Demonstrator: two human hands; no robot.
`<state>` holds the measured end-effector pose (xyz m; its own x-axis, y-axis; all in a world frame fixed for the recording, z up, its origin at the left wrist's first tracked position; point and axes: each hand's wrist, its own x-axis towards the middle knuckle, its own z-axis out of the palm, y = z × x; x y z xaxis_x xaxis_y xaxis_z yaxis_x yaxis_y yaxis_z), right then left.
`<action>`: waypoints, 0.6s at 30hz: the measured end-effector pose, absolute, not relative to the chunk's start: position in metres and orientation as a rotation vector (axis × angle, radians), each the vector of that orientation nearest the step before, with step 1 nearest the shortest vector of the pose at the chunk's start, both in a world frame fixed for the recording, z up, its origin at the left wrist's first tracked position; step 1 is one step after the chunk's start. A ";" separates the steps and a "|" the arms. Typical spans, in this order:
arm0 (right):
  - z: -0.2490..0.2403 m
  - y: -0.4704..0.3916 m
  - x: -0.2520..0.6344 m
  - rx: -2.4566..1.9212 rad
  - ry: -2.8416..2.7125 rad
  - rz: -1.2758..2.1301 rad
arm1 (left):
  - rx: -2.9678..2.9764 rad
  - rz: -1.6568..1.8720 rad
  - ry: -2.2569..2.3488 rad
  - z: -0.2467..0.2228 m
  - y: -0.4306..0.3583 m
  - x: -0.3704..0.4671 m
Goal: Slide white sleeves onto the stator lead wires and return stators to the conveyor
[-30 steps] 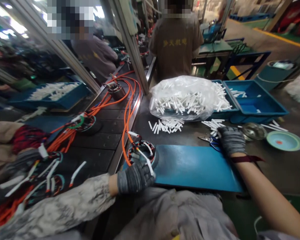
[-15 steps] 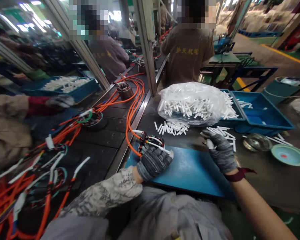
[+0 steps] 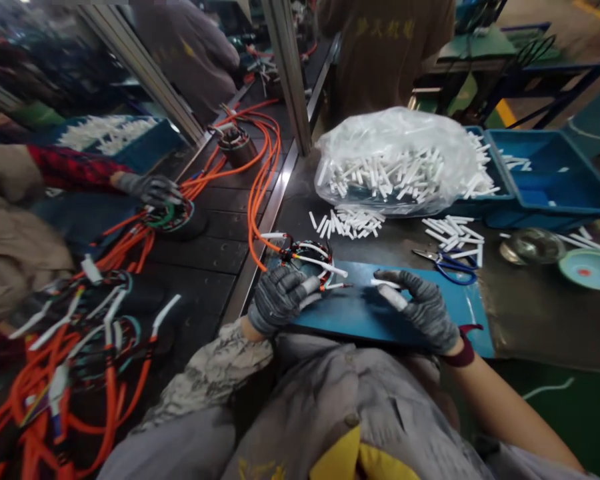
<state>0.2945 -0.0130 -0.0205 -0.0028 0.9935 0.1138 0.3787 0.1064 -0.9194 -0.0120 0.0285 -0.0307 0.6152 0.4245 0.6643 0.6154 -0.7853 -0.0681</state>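
Observation:
My left hand [image 3: 283, 300], in a grey knitted glove, is closed at the near side of a wound motor stator [image 3: 310, 257]. Its thumb and fingertips pinch a wire lead [image 3: 337, 286] whose dark tip points right. Another lead in a white sleeve [image 3: 325, 267] sticks out just above. Over the blue mat [image 3: 360, 310], my gloved right hand [image 3: 417, 303] pinches a short white sleeve tube [image 3: 385, 283], its end facing the wire tip with a gap between. Scissors with blue handles [image 3: 453, 267] lie beyond the right hand.
Loose white tubes [image 3: 350, 223] lie before a clear bag of tubes [image 3: 395, 160]. Blue bins [image 3: 555, 180] and a pale green dish [image 3: 590, 269] stand right. Orange cables [image 3: 260, 180] cross the conveyor at left, where a co-worker's gloved hand [image 3: 153, 190] touches another stator [image 3: 173, 217].
My right hand has come left from beside the tubes, bringing a white tube toward the stator. My left hand has shifted left. The view tilts down, and the co-worker's hand has reached a stator.

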 end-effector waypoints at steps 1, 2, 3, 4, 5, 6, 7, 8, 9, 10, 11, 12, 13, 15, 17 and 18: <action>-0.022 -0.013 0.292 -1.433 -1.481 0.907 | -2.547 -0.972 -0.887 -0.032 0.028 -0.009; -0.024 -0.014 0.290 -1.456 -1.437 0.931 | -2.549 -0.996 -0.914 -0.033 0.027 -0.007; -0.026 -0.014 0.288 -1.474 -1.394 0.968 | -2.552 -1.011 -0.927 -0.033 0.027 -0.005; -0.028 -0.015 0.286 -1.482 -1.360 1.012 | -2.551 -1.020 -0.928 -0.033 0.026 -0.004; -0.029 -0.015 0.283 -1.481 -1.340 1.050 | -2.546 -1.025 -0.923 -0.032 0.026 -0.004; -0.031 -0.014 0.281 -1.471 -1.336 1.075 | -2.543 -1.029 -0.913 -0.031 0.026 -0.004; -0.033 -0.013 0.278 -1.455 -1.342 1.094 | -2.544 -1.031 -0.903 -0.029 0.026 -0.003; -0.035 -0.012 0.275 -1.436 -1.352 1.110 | -2.547 -1.033 -0.894 -0.028 0.026 -0.003; -0.037 -0.010 0.273 -1.412 -1.365 1.133 | -2.549 -1.033 -0.888 -0.027 0.026 -0.003; -0.040 -0.008 0.271 -1.386 -1.378 1.164 | -2.548 -1.032 -0.886 -0.027 0.026 -0.003; -0.042 -0.007 0.269 -1.361 -1.385 1.197 | -2.546 -1.025 -0.895 -0.027 0.025 -0.003; -0.045 -0.006 0.268 -1.340 -1.386 1.230 | -2.544 -1.015 -0.911 -0.027 0.025 -0.003; -0.048 -0.005 0.267 -1.320 -1.381 1.256 | -2.545 -1.003 -0.934 -0.028 0.024 -0.003; -0.051 -0.004 0.265 -1.284 -1.370 1.271 | -2.567 -1.006 -0.967 -0.030 0.024 -0.004; -0.051 -0.004 0.264 -1.250 -1.407 1.232 | -2.609 -1.039 -0.974 -0.033 0.023 -0.005; -0.051 -0.003 0.264 -1.235 -1.454 1.194 | -2.632 -1.050 -0.979 -0.034 0.023 -0.006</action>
<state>0.2635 -0.0029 -0.0506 -0.1384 0.9900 0.0283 0.1649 0.0512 -0.9850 -0.0059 0.0227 -0.0337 0.5437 0.5204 0.6585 0.6205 -0.7775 0.1021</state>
